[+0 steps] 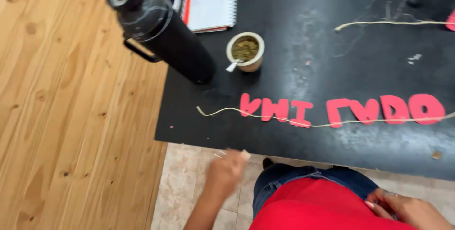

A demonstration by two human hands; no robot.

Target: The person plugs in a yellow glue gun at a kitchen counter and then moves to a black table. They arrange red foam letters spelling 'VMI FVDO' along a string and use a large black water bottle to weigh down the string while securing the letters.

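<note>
While the blurred left hand (226, 171) pinches something small, right hand (407, 209) curled at 5 o'clock, it risks snagging the string (222, 111), scattering pink letters (343, 110).

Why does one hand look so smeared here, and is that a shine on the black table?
In the head view, the left hand is motion-blurred, the right hand sharper; pale glare and scuffs lighten the black table; the black flask looks stretched near the frame's edge.
</note>
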